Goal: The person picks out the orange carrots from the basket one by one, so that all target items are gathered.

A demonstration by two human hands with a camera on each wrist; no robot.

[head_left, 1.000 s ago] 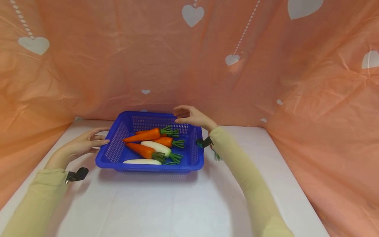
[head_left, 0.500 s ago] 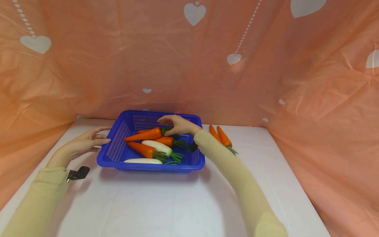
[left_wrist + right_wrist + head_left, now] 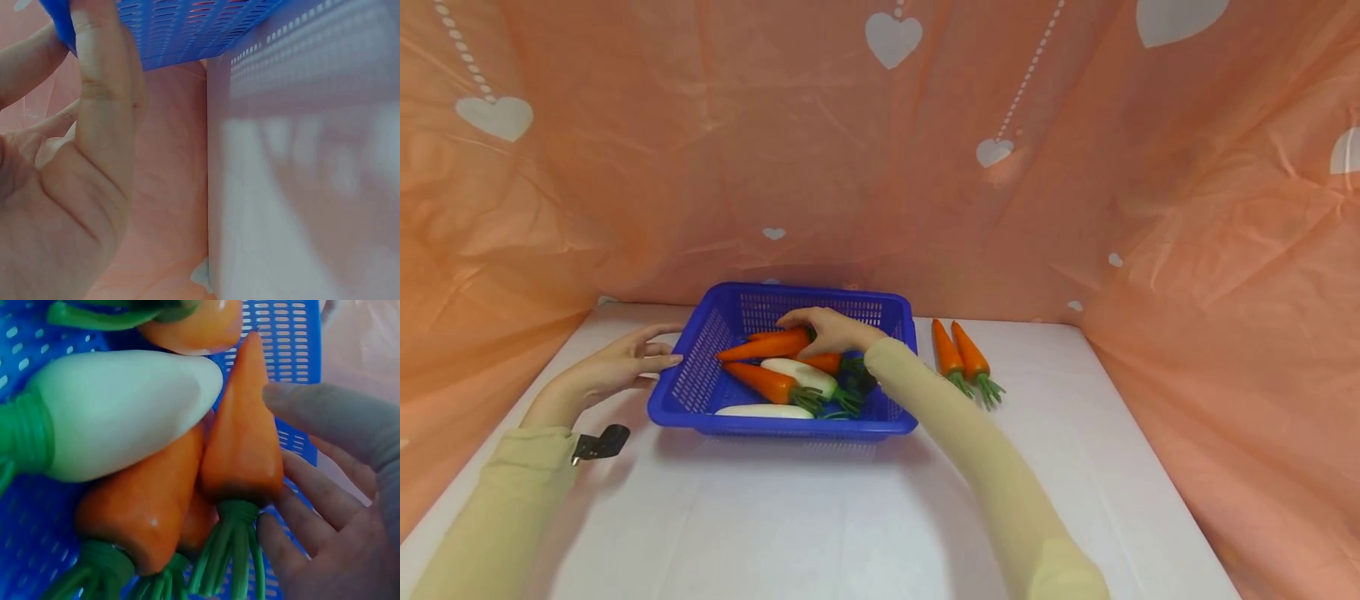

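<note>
A blue slotted basket (image 3: 775, 427) sits on the white table and holds three orange carrots and two white radishes. My right hand (image 3: 826, 329) reaches into it from the right. Its loosely bent fingers lie over the thick end of the topmost carrot (image 3: 763, 344). In the right wrist view the fingers (image 3: 300, 506) touch that carrot (image 3: 240, 444) beside its green stalks, next to a white radish (image 3: 125, 412). My left hand (image 3: 621, 362) rests with straight fingers against the basket's left wall (image 3: 187, 31).
Two more carrots (image 3: 960, 357) lie side by side on the table (image 3: 850, 517) just right of the basket. Orange cloth with white hearts (image 3: 925, 167) closes off the back and both sides. A black clip (image 3: 598, 442) sits at my left wrist.
My right hand came down from above the basket's far right corner and moved left onto the top carrot. Its arm uncovered the two carrots on the table. The left hand stayed put.
</note>
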